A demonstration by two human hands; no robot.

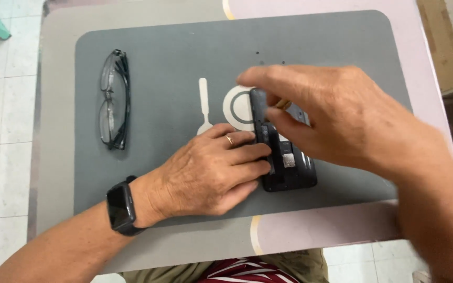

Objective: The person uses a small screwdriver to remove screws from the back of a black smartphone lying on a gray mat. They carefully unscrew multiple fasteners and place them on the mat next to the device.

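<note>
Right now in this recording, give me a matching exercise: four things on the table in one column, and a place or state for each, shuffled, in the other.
Things:
1. folded glasses
2. opened phone
3. white pry tool
4. black wristwatch

Places or states:
A. on the left wrist
B. lying alone at the left of the grey mat
C. steadied by the left hand, with the right hand over it
D. on the mat just beyond the left hand's knuckles

Pairs: 1-B, 2-C, 3-D, 4-A
</note>
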